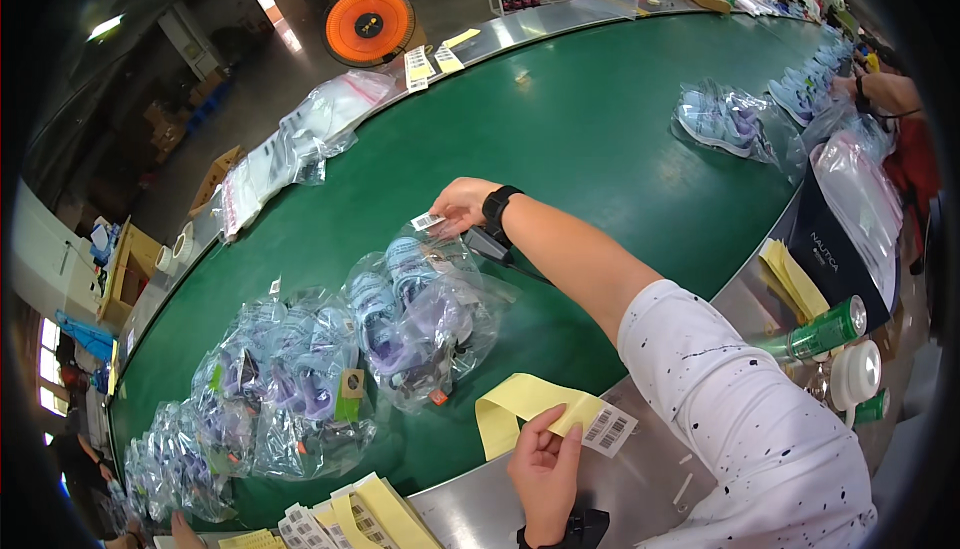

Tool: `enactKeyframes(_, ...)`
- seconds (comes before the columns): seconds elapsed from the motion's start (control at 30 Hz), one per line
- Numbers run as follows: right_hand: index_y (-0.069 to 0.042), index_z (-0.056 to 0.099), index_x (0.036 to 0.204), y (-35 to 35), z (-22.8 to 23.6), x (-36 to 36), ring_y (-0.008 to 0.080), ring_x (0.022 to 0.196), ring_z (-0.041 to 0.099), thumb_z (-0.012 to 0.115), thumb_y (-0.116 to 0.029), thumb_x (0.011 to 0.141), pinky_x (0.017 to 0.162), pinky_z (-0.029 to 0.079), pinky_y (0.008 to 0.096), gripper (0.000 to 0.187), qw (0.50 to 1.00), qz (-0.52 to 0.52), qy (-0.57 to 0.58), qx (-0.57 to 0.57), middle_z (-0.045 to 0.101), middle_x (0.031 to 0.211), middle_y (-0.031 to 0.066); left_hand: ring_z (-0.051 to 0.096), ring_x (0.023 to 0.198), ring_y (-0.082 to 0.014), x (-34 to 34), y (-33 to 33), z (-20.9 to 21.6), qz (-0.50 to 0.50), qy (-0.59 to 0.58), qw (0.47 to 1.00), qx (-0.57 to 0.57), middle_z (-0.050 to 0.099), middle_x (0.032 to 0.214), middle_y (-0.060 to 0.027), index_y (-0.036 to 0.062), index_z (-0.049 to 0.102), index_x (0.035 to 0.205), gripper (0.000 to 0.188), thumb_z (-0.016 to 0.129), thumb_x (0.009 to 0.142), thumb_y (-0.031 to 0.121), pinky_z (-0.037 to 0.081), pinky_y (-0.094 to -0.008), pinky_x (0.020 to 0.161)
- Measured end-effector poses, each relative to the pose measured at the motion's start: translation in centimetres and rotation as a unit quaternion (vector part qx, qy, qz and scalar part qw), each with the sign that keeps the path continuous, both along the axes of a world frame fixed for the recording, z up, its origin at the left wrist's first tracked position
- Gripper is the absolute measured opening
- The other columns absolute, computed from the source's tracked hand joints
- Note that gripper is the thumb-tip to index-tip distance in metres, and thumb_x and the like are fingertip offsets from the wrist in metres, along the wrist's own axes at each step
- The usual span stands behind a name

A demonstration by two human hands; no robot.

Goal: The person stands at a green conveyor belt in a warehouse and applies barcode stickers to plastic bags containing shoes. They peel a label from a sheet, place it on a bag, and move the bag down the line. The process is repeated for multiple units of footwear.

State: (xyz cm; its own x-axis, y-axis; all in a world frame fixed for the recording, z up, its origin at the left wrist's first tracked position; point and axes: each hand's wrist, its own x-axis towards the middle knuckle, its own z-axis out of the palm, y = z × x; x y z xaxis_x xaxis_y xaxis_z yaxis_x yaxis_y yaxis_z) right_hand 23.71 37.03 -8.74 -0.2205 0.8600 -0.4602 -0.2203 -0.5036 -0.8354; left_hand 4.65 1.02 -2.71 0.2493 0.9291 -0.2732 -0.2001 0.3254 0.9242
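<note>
My right hand (pixel 465 207), with a black band at the wrist, reaches across the green belt. Its fingers are closed on a small white barcode sticker (pixel 428 221) at the upper edge of a clear plastic bag (pixel 470 294). Inside that bag lies a pair of light blue and lilac shoes (pixel 390 314). Nearer the front edge, my left hand (pixel 548 469) pinches a yellow strip of label backing (pixel 530 399) between thumb and fingers. A white barcode sticker (pixel 610 429) shows at the strip's right end. A dark grey object (pixel 487 246) sits below my right wrist.
Several bagged shoes (pixel 290 369) lie left on the green belt (pixel 560 149); another bagged pair (pixel 725 119) lies far right. Label strips (pixel 370 519) rest on the metal front edge. Green cans (pixel 830 329) stand at right. Another person's arm (pixel 885 94) works at far right.
</note>
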Motion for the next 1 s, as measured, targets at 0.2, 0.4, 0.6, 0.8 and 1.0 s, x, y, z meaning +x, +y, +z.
enactKeyframes(0.2, 0.006, 0.061, 0.087, 0.2, -0.5, -2.1, 0.0280, 0.067, 0.068, 0.060, 0.003, 0.078, 0.055, 0.058, 0.0398, 0.010, 0.993, -0.058, -0.089, 0.043, 0.067, 0.083, 0.0193, 0.059, 0.073, -0.0069, 0.1, 0.1, 0.3, -0.008, 0.014, 1.000, 0.004, 0.065, 0.092, -0.0099, -0.0040, 0.054, 0.115, 0.033, 0.062, 0.083, -0.006, 0.045, -0.0174, 0.062)
enactKeyframes(0.4, -0.003, 0.046, 0.129, -1.8, 0.3, -2.7, 0.0228, 0.057, 0.067, 0.061, 0.011, 0.070, 0.047, 0.056, 0.0323, 0.062, 0.965, -0.171, -0.150, 0.127, 0.066, 0.075, 0.0187, 0.058, 0.070, -0.0056, 0.2, 0.3, 0.2, -0.003, 0.021, 1.000, 0.011, 0.065, 0.088, -0.0080, -0.0023, 0.050, 0.120, 0.039, 0.062, 0.083, -0.005, 0.043, -0.0172, 0.060)
enactKeyframes(0.6, 0.000, 0.058, 0.110, -7.5, 1.0, 13.2, 0.0288, 0.075, 0.068, 0.056, -0.001, 0.075, 0.064, 0.055, 0.0398, 0.036, 0.808, -0.251, -0.490, 0.208, 0.066, 0.084, 0.0226, 0.056, 0.066, -0.0057, 1.7, -0.3, 0.7, 0.052, 0.007, 0.998, 0.020, 0.062, 0.076, -0.0038, 0.0011, 0.050, 0.119, 0.038, 0.059, 0.083, -0.006, 0.040, -0.0174, 0.057)
enactKeyframes(0.8, -0.005, 0.069, 0.094, -17.8, 6.4, 29.0, 0.0353, 0.100, 0.059, 0.062, -0.015, 0.076, 0.083, 0.050, 0.0447, 0.021, 0.490, -0.253, -0.833, 0.041, 0.059, 0.106, 0.0184, 0.061, 0.071, -0.0106, 1.7, -1.2, 0.7, 0.066, -0.020, 0.998, 0.011, 0.063, 0.080, -0.0059, 0.0000, 0.056, 0.104, 0.015, 0.055, 0.090, 0.004, 0.053, -0.0232, 0.063)
enactKeyframes(1.0, -0.012, 0.067, 0.109, -25.8, 6.3, 35.8, 0.0326, 0.110, 0.058, 0.051, -0.020, 0.085, 0.091, 0.045, 0.0489, 0.030, 0.447, -0.001, -0.879, -0.168, 0.061, 0.117, 0.0150, 0.057, 0.069, -0.0064, 1.7, -1.0, -0.8, -0.001, 0.006, 1.000, 0.006, 0.061, 0.076, -0.0021, -0.0012, 0.058, 0.104, 0.017, 0.057, 0.087, 0.000, 0.047, -0.0192, 0.061)
